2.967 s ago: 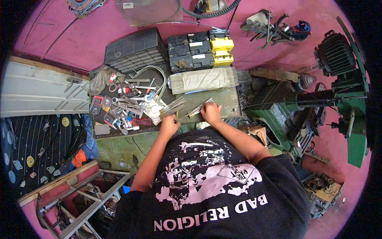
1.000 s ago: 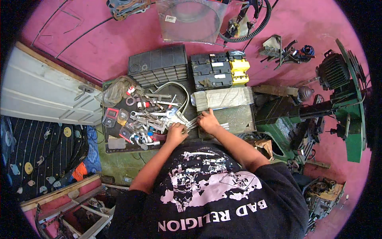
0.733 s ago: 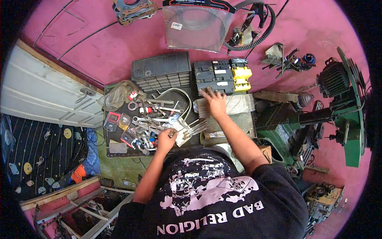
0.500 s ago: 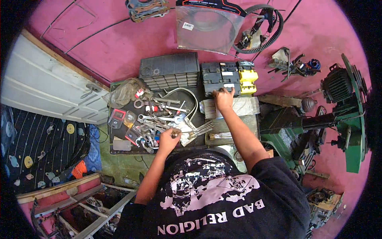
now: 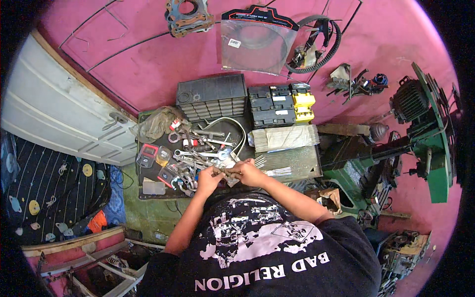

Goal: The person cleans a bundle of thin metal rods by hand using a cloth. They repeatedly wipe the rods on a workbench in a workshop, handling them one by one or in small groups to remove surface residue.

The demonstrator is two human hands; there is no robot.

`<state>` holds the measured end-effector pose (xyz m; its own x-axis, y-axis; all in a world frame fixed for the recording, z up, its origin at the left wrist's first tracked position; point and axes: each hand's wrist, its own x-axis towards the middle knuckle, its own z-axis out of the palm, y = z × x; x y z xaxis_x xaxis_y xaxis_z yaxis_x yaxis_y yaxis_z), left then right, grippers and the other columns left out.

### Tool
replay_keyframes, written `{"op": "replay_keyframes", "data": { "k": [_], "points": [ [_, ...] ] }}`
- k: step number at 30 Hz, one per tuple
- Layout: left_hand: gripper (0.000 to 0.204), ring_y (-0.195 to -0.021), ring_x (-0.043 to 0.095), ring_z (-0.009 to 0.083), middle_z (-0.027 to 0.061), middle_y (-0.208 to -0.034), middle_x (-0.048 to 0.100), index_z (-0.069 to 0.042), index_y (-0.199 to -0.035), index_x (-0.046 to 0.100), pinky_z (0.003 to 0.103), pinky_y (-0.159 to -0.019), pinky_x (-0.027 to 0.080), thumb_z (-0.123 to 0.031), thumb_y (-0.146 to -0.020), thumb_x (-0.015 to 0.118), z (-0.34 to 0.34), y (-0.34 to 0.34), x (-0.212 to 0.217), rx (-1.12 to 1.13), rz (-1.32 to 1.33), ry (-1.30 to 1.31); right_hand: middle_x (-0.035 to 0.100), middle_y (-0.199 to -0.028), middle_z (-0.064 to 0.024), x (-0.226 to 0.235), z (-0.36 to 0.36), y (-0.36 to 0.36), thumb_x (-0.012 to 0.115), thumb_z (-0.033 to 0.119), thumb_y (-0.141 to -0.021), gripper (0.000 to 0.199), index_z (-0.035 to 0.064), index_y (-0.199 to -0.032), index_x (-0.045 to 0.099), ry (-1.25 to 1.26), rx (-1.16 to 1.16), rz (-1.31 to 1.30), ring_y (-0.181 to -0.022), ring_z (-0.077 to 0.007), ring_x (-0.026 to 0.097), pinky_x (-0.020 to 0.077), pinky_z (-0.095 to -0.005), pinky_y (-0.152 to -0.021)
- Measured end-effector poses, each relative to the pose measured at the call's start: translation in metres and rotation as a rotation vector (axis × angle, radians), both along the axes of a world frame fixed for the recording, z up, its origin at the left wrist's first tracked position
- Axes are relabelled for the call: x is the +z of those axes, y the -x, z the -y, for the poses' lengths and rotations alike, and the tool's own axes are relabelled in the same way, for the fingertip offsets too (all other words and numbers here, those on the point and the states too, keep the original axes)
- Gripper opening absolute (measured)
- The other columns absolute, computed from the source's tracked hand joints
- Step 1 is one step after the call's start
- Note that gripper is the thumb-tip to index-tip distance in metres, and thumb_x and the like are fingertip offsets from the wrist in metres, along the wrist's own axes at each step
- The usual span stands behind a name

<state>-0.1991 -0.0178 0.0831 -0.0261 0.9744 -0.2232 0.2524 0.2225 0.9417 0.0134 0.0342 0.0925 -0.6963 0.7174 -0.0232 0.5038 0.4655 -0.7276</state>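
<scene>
My left hand and my right hand meet over the near edge of the dark workbench. The fingers of both are pinched together, fingertips almost touching. Whatever lies between them is too small and covered to make out. Just beyond the left hand spreads a heap of hand tools, among them a silver wrench. Thin pale rods lie beside the right hand, and a thicker bundle of rods sits behind them.
Along the wall stand a dark drawer cabinet, black batteries and yellow ones. A curved metal strap arches behind the tools. To the right is a green drill press; a white door is at the left.
My right hand has come back from the batteries to meet my left hand at the bench's near edge. The left hand has stayed nearly in place. The view has tilted slightly upward.
</scene>
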Motion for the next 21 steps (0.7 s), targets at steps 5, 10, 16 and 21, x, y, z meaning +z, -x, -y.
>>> {"op": "replay_keyframes", "data": {
  "k": [5, 10, 16, 21],
  "points": [
    [0.006, -0.073, 0.064, 0.0106, 0.0046, -0.087, 0.072, 0.0, -0.089, 0.068, 0.027, -0.069, 0.051, -0.004, -0.087, 0.072, 0.008, 0.004, -0.025, 0.028, 0.198, 0.037, 0.069, -0.087, -0.0069, 0.019, 0.012, 0.012, 0.067, 0.021, -0.086, 0.014, 0.0175, -0.096, 0.075, -0.174, -0.046, 0.191, -0.092, -0.0262, 0.06, 0.0321, -0.0461, -0.085],
    [0.006, -0.074, 0.066, 0.0121, 0.0074, -0.085, 0.074, 0.001, -0.089, 0.072, 0.028, -0.07, 0.051, -0.003, -0.087, 0.07, 0.013, 0.001, 0.005, 0.003, 0.073, -0.007, 0.07, -0.084, -0.005, 0.023, 0.026, 0.017, 0.068, 0.028, -0.084, 0.014, 0.0133, -0.086, 0.068, -0.347, -0.011, 0.261, -0.093, -0.0252, 0.058, 0.0322, -0.0486, -0.084],
    [0.006, -0.073, 0.068, 0.0147, 0.0102, -0.081, 0.074, 0.003, -0.085, 0.072, 0.029, -0.069, 0.052, -0.003, -0.086, 0.07, 0.021, 0.01, 0.029, 0.085, -0.109, -0.088, 0.067, -0.079, -0.0056, 0.021, 0.03, 0.015, 0.062, 0.03, -0.091, 0.018, 0.0132, -0.09, 0.067, -0.236, -0.005, 0.199, -0.092, -0.0251, 0.058, 0.0315, -0.0483, -0.082],
    [0.006, -0.074, 0.066, 0.0142, 0.0094, -0.082, 0.074, 0.002, -0.086, 0.073, 0.03, -0.072, 0.051, -0.003, -0.085, 0.069, 0.021, 0.018, 0.029, 0.156, -0.078, -0.069, 0.065, -0.081, -0.0085, 0.03, 0.019, 0.003, 0.059, 0.031, -0.094, 0.019, 0.0132, -0.093, 0.066, -0.154, 0.104, 0.217, -0.092, -0.0258, 0.06, 0.0313, -0.0485, -0.081]
  ]
}}
